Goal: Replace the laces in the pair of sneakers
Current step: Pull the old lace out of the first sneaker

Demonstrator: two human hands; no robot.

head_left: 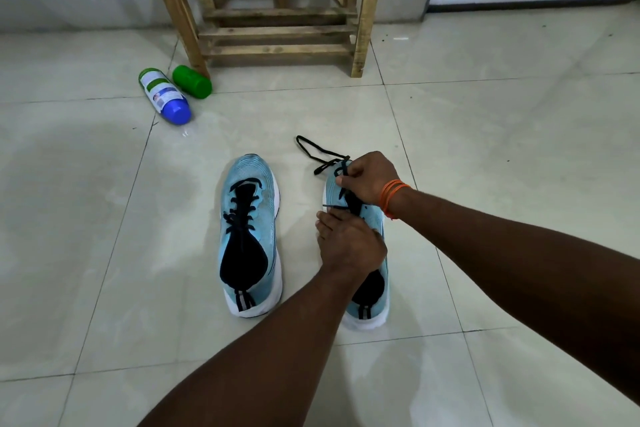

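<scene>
Two light blue sneakers with white soles stand side by side on the tiled floor, toes pointing away from me. The left sneaker [250, 236] is laced with a black lace. On the right sneaker [369, 302], my left hand [349, 243] presses down over the middle of the upper. My right hand [372, 177], with orange threads on its wrist, pinches the black lace [320, 152] near the toe eyelets. The loose length of that lace trails on the floor beyond the toe. Much of the right sneaker's lacing is hidden under my hands.
A wooden rack [277, 7] stands against the wall ahead. Left of its foot lie a bottle with a blue cap [164, 95] and a green cap or container [192, 81]. Pale floor tiles [519, 132] surround the shoes.
</scene>
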